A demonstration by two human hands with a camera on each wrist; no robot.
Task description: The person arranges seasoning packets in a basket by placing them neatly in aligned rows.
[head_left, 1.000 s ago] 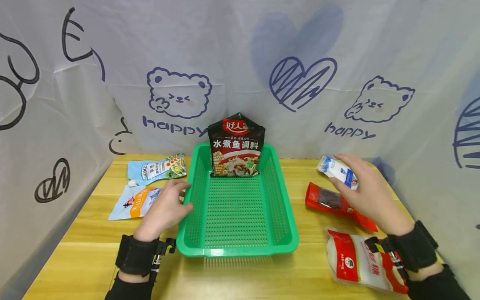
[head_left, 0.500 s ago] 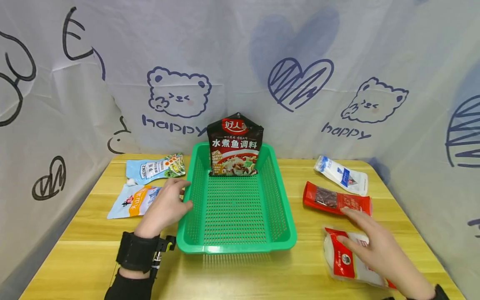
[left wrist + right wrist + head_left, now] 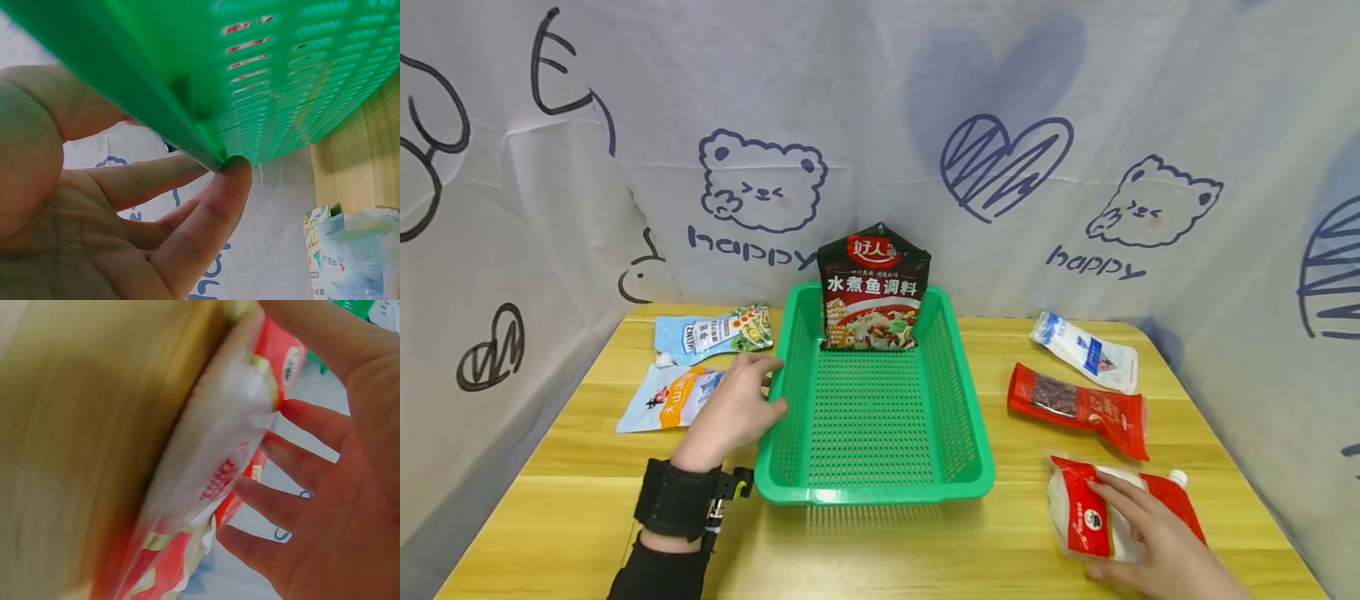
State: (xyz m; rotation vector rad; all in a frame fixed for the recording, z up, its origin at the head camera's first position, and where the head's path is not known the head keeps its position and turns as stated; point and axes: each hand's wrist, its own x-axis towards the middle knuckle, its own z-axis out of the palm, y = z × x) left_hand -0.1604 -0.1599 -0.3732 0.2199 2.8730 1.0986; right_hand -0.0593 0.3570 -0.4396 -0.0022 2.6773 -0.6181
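Note:
A green plastic basket [image 3: 868, 496] stands mid-table, a dark seasoning packet [image 3: 874, 287] upright at its far end. My left hand [image 3: 737, 408] pinches the basket's left rim; in the left wrist view the rim [image 3: 150, 100] runs between thumb and fingers. At the right front, a red-and-white bag with a white cap [image 3: 1082, 508] lies flat. Over this bag my right hand [image 3: 1157, 542] spreads its fingers, thumb at the near side. Fingertips meet the bag's surface [image 3: 219, 450] in the right wrist view, not curled round it. The right wrist is out of the head view.
Beyond the bag lie a red packet [image 3: 1078, 404] and a white-and-blue pouch [image 3: 1086, 350]. On the left are a light blue Heinz pouch [image 3: 711, 335] and a white-and-orange pouch [image 3: 670, 400], partly behind my left hand. A drawn-on white cloth [image 3: 880, 108] closes the back.
My right hand has left the white-and-blue pouch and come toward me, down onto the red-and-white bag. My left hand stays at the basket rim.

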